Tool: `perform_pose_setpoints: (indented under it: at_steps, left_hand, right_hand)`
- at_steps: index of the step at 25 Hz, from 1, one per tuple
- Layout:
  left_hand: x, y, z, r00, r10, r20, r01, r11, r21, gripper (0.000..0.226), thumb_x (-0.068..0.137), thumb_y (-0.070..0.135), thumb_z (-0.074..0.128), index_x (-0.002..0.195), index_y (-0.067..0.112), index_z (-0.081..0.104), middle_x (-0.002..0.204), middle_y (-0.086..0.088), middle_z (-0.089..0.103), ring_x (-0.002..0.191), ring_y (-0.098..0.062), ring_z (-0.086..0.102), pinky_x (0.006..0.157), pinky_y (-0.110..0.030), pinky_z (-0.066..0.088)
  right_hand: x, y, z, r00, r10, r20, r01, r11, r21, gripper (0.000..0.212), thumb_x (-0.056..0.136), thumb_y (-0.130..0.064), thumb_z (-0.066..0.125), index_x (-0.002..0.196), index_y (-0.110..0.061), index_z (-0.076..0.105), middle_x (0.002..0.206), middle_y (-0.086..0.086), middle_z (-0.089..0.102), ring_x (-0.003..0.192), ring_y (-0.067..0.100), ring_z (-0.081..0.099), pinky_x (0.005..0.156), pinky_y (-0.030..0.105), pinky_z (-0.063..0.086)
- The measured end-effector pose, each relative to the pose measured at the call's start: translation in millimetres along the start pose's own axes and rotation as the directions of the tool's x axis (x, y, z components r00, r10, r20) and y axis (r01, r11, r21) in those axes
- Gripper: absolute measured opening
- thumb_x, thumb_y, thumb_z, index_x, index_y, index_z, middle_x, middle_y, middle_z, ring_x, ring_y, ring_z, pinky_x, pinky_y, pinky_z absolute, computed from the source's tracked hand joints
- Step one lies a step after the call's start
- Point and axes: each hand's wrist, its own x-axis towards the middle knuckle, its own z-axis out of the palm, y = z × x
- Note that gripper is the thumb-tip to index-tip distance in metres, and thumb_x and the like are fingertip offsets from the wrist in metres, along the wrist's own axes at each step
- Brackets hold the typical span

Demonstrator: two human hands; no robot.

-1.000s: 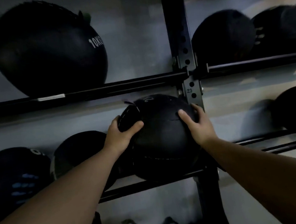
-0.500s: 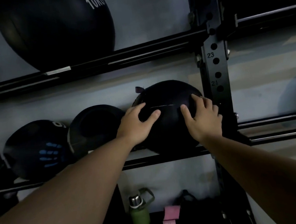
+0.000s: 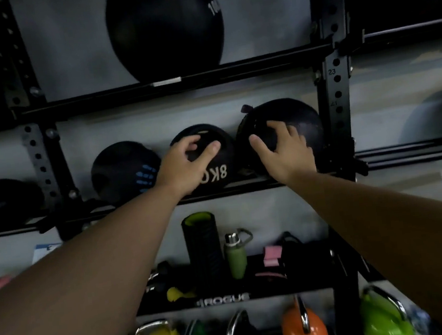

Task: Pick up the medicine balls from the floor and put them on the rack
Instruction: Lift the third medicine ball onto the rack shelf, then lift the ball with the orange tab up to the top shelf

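Head view, dim light, both bare arms reaching up from the lower corners toward the middle shelf of a black rack (image 3: 341, 116). Right hand (image 3: 285, 149) at centre right, fingers spread and laid flat against the front of a black medicine ball (image 3: 301, 115) resting on the shelf rails, tight beside the perforated upright. Left hand (image 3: 184, 165) at centre, fingers loosely curled and apart, overlapping an 8 kg ball (image 3: 222, 167) just left of the first; contact or hover, cannot tell. Further left on the same shelf, a ball with a blue handprint (image 3: 124, 169). Large 10 kg ball (image 3: 164, 28) on the shelf above, top centre. Lower centre: foam roller (image 3: 202, 251), green bottle (image 3: 236, 258), then coloured kettlebells (image 3: 303, 327) along the bottom edge.
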Motion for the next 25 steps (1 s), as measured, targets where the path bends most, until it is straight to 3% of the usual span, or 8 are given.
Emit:
perform_pose_setpoints:
  at_steps: [2, 6, 11, 15, 19, 23, 25]
  left_hand:
    - [-48, -14, -55, 1.000, 0.007, -0.007, -0.007, 1.000, -0.013, 0.069, 0.095, 0.067, 0.067, 0.150, 0.026, 0.062, 0.142, -0.001, 0.068, 0.131, -0.023, 0.064, 0.109, -0.039, 0.052]
    - [-133, -43, -142, 1.000, 0.010, 0.009, -0.009, 0.999, -0.050, 0.068, 0.093, 0.071, 0.066, 0.144, 0.025, 0.066, 0.129, 0.004, 0.068, 0.122, -0.018, 0.065, 0.099, -0.029, 0.047]
    - [-217, -98, -185, 0.994, -0.078, 0.077, 0.086, 0.990, -0.108, 0.084, 0.078, 0.082, 0.066, 0.140, 0.025, 0.068, 0.127, 0.003, 0.071, 0.120, -0.015, 0.067, 0.102, -0.027, 0.050]
    - [-272, -168, -178, 0.970, -0.191, 0.149, 0.204, 0.976, -0.072, 0.070, 0.089, 0.072, 0.067, 0.140, 0.026, 0.068, 0.127, 0.005, 0.069, 0.120, -0.017, 0.067, 0.095, -0.026, 0.045]
    - [-345, -239, -167, 0.928, -0.348, 0.136, 0.357, 0.933, -0.053, 0.084, 0.078, 0.082, 0.064, 0.135, 0.021, 0.073, 0.121, 0.004, 0.076, 0.115, -0.013, 0.070, 0.099, -0.027, 0.051]
    - [-452, -320, -140, 0.824, -0.534, 0.188, 0.540, 0.842, 0.024, 0.050, 0.099, 0.063, 0.063, 0.128, 0.023, 0.072, 0.118, 0.004, 0.071, 0.112, -0.012, 0.065, 0.076, -0.010, 0.042]
    - [-509, -353, -130, 0.771, -0.606, 0.197, 0.603, 0.794, 0.083, 0.063, 0.099, 0.069, 0.059, 0.140, 0.023, 0.069, 0.124, 0.004, 0.070, 0.113, -0.014, 0.063, 0.079, -0.019, 0.043]
  right_hand:
    - [-60, -44, -1, 1.000, 0.017, 0.020, -0.017, 1.000, -0.019, 0.074, 0.097, -0.073, 0.044, 0.157, -0.030, 0.039, 0.159, 0.008, 0.044, 0.144, 0.038, 0.040, 0.116, 0.055, 0.034]
    - [-178, -117, 19, 0.996, 0.051, 0.078, -0.045, 0.996, -0.076, 0.077, 0.094, -0.077, 0.043, 0.155, -0.030, 0.040, 0.155, 0.008, 0.046, 0.140, 0.038, 0.044, 0.111, 0.054, 0.038]
    - [-268, -170, 66, 0.975, 0.139, 0.173, -0.133, 0.990, -0.047, 0.087, 0.085, -0.086, 0.038, 0.154, -0.032, 0.041, 0.154, 0.004, 0.049, 0.133, 0.034, 0.054, 0.109, 0.055, 0.043]
    - [-332, -149, 105, 0.941, 0.221, 0.256, -0.190, 0.972, -0.140, 0.087, 0.083, -0.088, 0.035, 0.150, -0.034, 0.044, 0.151, 0.004, 0.053, 0.133, 0.034, 0.054, 0.108, 0.056, 0.044]
    - [-402, -99, 139, 0.888, 0.325, 0.326, -0.260, 0.939, -0.227, 0.094, 0.076, -0.092, 0.031, 0.148, -0.034, 0.047, 0.147, 0.004, 0.057, 0.129, 0.033, 0.058, 0.106, 0.052, 0.047]
    - [-504, -36, 180, 0.780, 0.384, 0.494, -0.284, 0.921, -0.268, 0.098, 0.073, -0.094, 0.028, 0.148, -0.033, 0.045, 0.144, 0.004, 0.059, 0.127, 0.034, 0.058, 0.103, 0.052, 0.049]
    - [-556, -6, 197, 0.728, 0.409, 0.551, -0.299, 0.912, -0.281, 0.100, 0.072, -0.095, 0.029, 0.149, -0.033, 0.045, 0.146, 0.003, 0.057, 0.129, 0.032, 0.057, 0.105, 0.053, 0.048]
